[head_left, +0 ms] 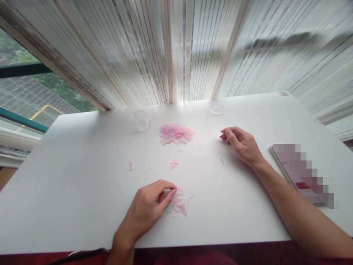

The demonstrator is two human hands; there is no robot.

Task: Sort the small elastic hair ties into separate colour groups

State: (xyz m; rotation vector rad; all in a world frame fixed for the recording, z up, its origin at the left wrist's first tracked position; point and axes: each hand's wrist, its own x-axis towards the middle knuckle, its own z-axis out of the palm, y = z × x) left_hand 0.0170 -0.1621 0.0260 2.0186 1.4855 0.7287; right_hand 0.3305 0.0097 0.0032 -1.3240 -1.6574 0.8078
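Thumb and forefinger of my left hand (150, 206) pinch the end of a pink elastic band (179, 189) at the top of a small loose heap of pink and white elastic bands (180, 209). My right hand (241, 143) hovers farther up the table, its fingers loosely bent and slightly parted, with nothing visible in them. Below it lies a single pale green band (222, 161). A row across the middle holds a purple group of bands (131, 166), a whitish group (150, 165) and a pink group (174, 163). Behind them spreads a larger pile of mixed bands (176, 133).
Toward the back left stand clear round containers (143, 125), and a clear round dish or lid (216, 109) lies at the back right. A phone or tablet (300, 176), partly pixelated, rests beside my right forearm. Striped curtains (176, 48) hang behind the white table (68, 191).
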